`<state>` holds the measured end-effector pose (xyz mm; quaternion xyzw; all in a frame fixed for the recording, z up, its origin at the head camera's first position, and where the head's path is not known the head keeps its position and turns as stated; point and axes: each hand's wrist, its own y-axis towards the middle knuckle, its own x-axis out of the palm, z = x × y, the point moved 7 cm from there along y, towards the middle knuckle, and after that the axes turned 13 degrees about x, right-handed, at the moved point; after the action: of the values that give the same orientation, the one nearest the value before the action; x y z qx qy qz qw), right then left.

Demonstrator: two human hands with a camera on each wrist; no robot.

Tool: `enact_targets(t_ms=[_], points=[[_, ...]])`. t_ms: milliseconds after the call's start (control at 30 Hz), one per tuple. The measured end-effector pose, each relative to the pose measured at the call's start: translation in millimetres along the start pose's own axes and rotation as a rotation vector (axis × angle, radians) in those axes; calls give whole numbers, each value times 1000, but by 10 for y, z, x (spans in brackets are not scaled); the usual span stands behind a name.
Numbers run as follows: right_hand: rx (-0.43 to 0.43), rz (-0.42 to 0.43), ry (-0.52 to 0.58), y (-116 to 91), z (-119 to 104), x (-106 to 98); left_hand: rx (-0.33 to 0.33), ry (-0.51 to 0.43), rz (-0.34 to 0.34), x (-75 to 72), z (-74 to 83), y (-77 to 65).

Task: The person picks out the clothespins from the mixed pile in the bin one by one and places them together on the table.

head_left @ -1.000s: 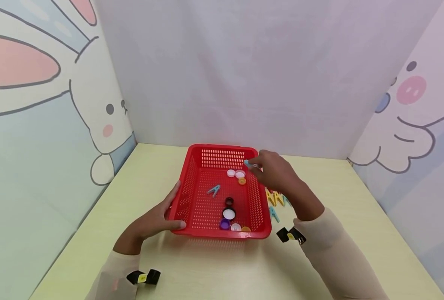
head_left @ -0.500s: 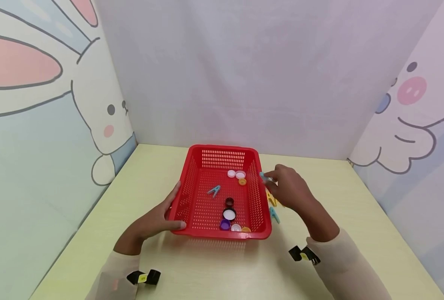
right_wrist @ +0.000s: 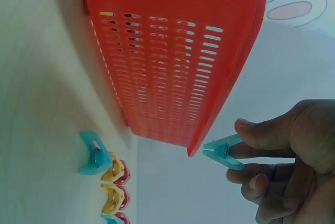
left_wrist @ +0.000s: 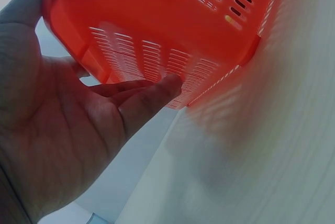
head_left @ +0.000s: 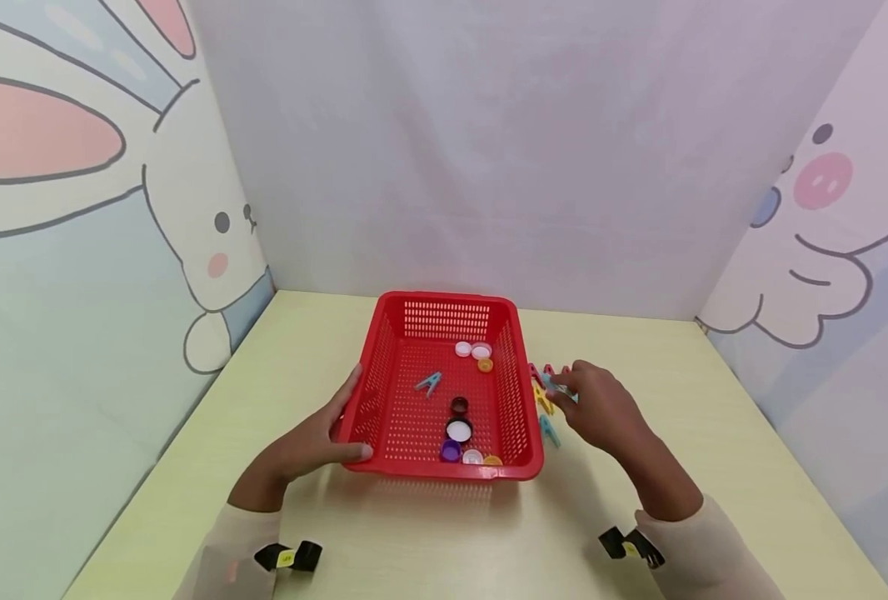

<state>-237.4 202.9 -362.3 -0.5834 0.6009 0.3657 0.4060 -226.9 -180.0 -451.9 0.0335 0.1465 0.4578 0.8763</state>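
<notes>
My left hand (head_left: pixel 312 437) holds the red plastic basket (head_left: pixel 444 471) at its near left corner, thumb over the rim. In the left wrist view, fingers of that hand lie against the outer wall. Beyond the basket's right side, my right hand (head_left: pixel 601 412) pinches a light blue clothespin (right_wrist: pixel 222 150) between thumb and fingers, above the table. Below it lie a second blue clothespin (head_left: pixel 549 431), yellow clothespins (head_left: pixel 541 402) and red clothespins (head_left: pixel 549 369), partly hidden by the hand. Inside the basket, another blue clothespin (head_left: pixel 429 382) rests on the floor.
Several bottle caps sit in the basket: white caps (head_left: pixel 481 352), an orange cap (head_left: pixel 485 365), a dark cap (head_left: pixel 459 405), a black-rimmed white cap (head_left: pixel 459 430) and a purple cap (head_left: pixel 451 451). The pale table (head_left: pixel 316 333) meets printed fabric walls at the back and sides.
My right hand has moved from over the basket's right rim down and to the right, carrying the blue clothespin toward the clothespins on the table. The left hand and basket stay put.
</notes>
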Motion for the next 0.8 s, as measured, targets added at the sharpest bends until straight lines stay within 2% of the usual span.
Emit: enact_targets(t_ms=[300, 467, 600, 800], points=[[-32, 15, 14, -58, 180, 105, -14, -13, 11, 1, 9, 1], [-10, 31, 40, -72, 266, 117, -19, -6, 7, -1, 4, 17], [18, -1, 46, -57, 333, 193, -13, -10, 1, -3, 0, 10], [39, -58, -4, -12, 386, 306, -5, 3, 2, -6, 4, -2]])
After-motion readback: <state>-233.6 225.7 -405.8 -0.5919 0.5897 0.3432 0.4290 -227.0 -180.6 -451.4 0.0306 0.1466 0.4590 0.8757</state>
